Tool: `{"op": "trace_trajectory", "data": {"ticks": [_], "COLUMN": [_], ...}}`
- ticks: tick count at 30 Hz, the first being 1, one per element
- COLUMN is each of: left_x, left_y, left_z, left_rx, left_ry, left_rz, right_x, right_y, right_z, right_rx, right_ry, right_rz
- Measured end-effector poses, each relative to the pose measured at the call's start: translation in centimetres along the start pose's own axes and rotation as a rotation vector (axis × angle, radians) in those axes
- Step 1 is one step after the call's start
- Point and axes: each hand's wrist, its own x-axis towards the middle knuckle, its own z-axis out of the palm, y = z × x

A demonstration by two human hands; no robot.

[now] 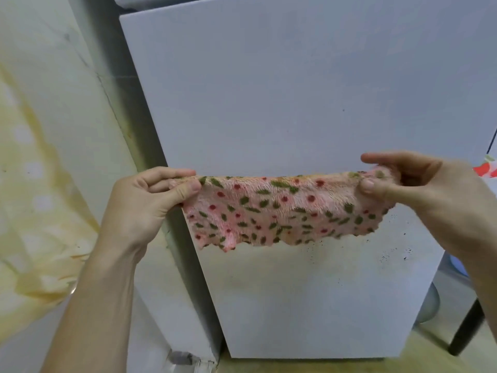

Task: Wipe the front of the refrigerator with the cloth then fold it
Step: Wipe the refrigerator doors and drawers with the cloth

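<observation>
A: Holding what, item one?
B: Cloth [285,211]: you are pinching its top corners, left hand [150,200] and right hand [419,189] both gripping it, stretching it flat before the fridge [295,103].
A: Risks?
B: Lower edge is hanging loose and wavy; if one pinch is slipping, the fold is likely going crooked or the cloth is dropping.

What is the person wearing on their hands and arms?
Nothing at all. The left hand and right hand are bare: no gloves, rings or watch. The nails look short and unpainted. The left forearm and right forearm show no sleeves.
</observation>
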Motion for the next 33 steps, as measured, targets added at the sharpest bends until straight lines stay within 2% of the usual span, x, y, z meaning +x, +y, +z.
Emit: {"op": "trace_trajectory", "data": {"ticks": [2, 3, 6, 8, 10, 13, 14, 16, 19, 21, 24, 26, 28, 29, 31, 33], "left_x": [0.1, 0.2, 0.7, 0.6, 0.4, 0.1, -0.1, -0.6, -1.8, -2.3, -2.4, -2.4, -2.3, -2.3, -2.1, -2.0], "left_y": [-0.2, -0.4, -0.6, -0.5, -0.8, -1.5, -1.6, -1.7, -2.0, -2.0, -2.1, -1.7, -1.1, -0.8, -0.3, 0.1], "left_z": [-0.1, -0.3, -0.9, -0.9, -0.5, 1.3, 2.3, 4.7, 8.1, 9.5, 10.2, 10.1, 9.8, 9.6, 9.2, 8.9], "left_rx": [0.049, 0.084, 0.236, 0.180, 0.014, -0.199, -0.197, -0.040, 0.108, 0.021, -0.180, -0.277, -0.284, -0.280, -0.268, -0.271], "left_ry": [0.042, 0.059, 0.058, -0.075, -0.238, -0.368, -0.443, -0.648, -0.851, -0.846, -0.736, -0.690, -0.646, -0.619, -0.585, -0.576], "left_rz": [0.051, 0.074, 0.116, 0.097, 0.086, -0.036, -0.103, -0.191, -0.216, -0.246, -0.216, -0.181, -0.155, -0.154, -0.165, -0.183], "right_x": [-0.1, 0.0, 0.5, 0.7, 1.0, 2.0, 2.3, 3.1, 4.3, 5.2, 5.2, 4.0, 2.3, 1.4, 0.0, -0.6], "right_y": [0.2, 0.2, 0.3, 0.4, 0.4, -0.1, -0.4, -1.3, -2.5, -2.7, -2.2, -1.5, -1.3, -1.3, -0.9, 0.4], "right_z": [0.4, 0.5, 0.5, 0.9, 1.7, 2.8, 3.3, 4.3, 5.6, 6.1, 6.4, 6.4, 5.7, 5.4, 5.0, 5.3], "right_rx": [-0.393, -0.491, -0.475, -0.332, -0.229, -0.172, -0.184, -0.213, -0.261, -0.330, -0.425, -0.495, -0.582, -0.647, -0.727, -0.621], "right_ry": [0.199, 0.230, 0.148, 0.106, 0.135, 0.101, 0.058, -0.026, -0.059, -0.031, 0.005, 0.121, 0.207, 0.157, -0.082, -0.279], "right_rz": [-0.120, -0.161, -0.171, -0.118, -0.077, -0.122, -0.149, -0.222, -0.351, -0.397, -0.409, -0.426, -0.346, -0.232, 0.049, 0.214]}}
